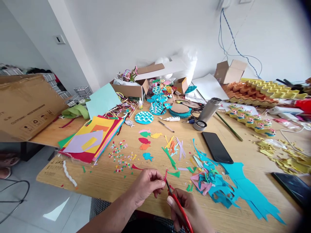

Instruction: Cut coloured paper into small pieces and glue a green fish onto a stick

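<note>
Apparently trimming a red strip (166, 174), near six o'clock in the view. Pinching it in the left hand (148, 186), gripping scissors (178, 205) in the right hand (190, 202), points up close to it. Seemingly calls next for steady holding, clear of the cut. Looks thin, narrow, partly hidden. From it, can see fish (144, 140) at eleven o'clock, green strips (167, 155) at twelve, blue scraps (243, 184) at three.

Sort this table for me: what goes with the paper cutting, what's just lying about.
Likely part of the cutting:
scissors, in the right hand
red paper, pinched in the left hand
coloured sheets
paper fish
blue scraps

Probably just lying about:
metal flask
near phone
middle phone
pen
</note>
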Motion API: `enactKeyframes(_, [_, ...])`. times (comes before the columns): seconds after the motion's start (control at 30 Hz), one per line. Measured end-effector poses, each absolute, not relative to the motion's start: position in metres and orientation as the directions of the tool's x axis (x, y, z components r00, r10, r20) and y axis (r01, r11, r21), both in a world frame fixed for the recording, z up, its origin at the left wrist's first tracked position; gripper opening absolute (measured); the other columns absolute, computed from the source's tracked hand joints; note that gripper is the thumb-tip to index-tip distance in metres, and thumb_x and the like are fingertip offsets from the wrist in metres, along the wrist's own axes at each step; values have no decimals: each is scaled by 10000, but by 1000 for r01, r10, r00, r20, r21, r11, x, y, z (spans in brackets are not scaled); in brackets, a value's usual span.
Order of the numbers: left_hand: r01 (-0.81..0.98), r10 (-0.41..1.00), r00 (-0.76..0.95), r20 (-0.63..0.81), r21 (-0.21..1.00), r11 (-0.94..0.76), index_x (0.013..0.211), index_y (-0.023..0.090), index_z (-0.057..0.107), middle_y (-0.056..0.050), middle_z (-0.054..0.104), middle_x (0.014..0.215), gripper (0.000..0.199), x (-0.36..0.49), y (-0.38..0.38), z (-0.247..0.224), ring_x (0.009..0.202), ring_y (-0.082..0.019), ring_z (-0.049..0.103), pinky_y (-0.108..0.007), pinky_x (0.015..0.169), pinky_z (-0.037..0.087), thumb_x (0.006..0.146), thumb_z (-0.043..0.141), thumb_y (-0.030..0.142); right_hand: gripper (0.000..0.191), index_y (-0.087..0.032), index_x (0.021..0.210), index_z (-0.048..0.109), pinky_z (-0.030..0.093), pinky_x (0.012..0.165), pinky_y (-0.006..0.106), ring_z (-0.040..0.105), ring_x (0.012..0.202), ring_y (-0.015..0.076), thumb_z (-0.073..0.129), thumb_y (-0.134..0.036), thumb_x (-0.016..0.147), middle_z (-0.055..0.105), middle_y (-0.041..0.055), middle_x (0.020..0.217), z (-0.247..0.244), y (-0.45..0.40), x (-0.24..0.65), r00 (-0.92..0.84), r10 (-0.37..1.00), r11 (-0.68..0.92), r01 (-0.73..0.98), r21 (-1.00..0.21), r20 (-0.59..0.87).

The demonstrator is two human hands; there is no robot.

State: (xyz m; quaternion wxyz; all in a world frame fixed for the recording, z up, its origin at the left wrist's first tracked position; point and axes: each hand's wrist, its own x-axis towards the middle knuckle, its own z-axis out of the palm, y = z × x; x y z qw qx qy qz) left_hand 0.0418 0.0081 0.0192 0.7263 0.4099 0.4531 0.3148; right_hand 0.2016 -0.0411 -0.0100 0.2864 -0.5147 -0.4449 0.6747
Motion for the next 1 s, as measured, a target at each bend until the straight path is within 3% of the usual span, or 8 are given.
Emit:
enactKeyframes(0.17, [-105,855,356,-377,893,437,667,126,564,16,550,546,231,35,8,20,479,-82,481,-199,440,378,637,688,318,494,-189,689,431,316,388,176,510,360,80,604,-652,714,579,-31,488,-5,-40,192,-335,849,-416,54,-908,-409])
enactKeyframes(1.0, [-128,865,305,-398,883,451,667,128,546,23,541,536,243,26,6,18,483,-87,476,-219,458,386,628,681,326,538,-209,656,370,207,331,166,436,292,56,551,-714,700,512,-69,441,-7,-37,177,-286,855,-413,131,-901,-433])
